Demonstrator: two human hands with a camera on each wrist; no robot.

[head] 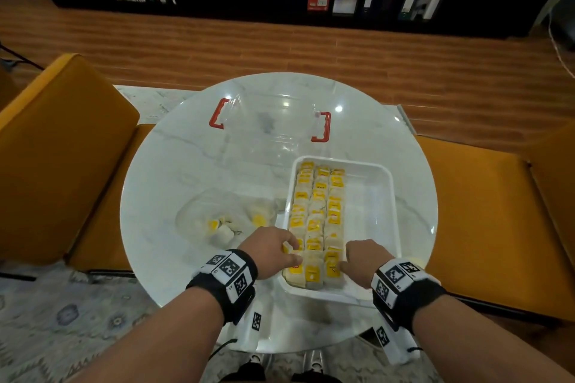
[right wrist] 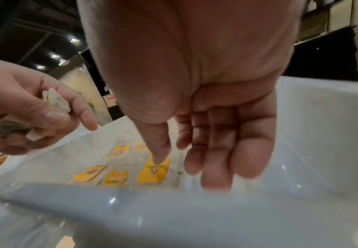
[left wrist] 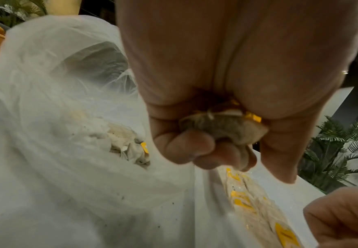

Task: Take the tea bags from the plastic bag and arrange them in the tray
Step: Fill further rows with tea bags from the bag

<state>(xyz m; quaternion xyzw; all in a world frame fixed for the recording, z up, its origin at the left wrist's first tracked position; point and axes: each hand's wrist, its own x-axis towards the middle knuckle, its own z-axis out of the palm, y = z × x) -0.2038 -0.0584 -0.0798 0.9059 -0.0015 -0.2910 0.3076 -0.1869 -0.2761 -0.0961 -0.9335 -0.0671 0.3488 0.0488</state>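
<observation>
A white tray sits on the round marble table with three rows of yellow-tagged tea bags along its left side. My left hand hovers over the tray's near left corner and grips a crumpled tea bag, also seen as the held tea bag. My right hand is inside the tray's near end, fingers straight, thumb tip pressing on a yellow tag. The clear plastic bag lies left of the tray with a few tea bags inside.
A clear lid with red handles lies at the far side of the table. Orange seats flank the table. The tray's right half holds no tea bags. Dark bookshelves stand beyond the wooden floor.
</observation>
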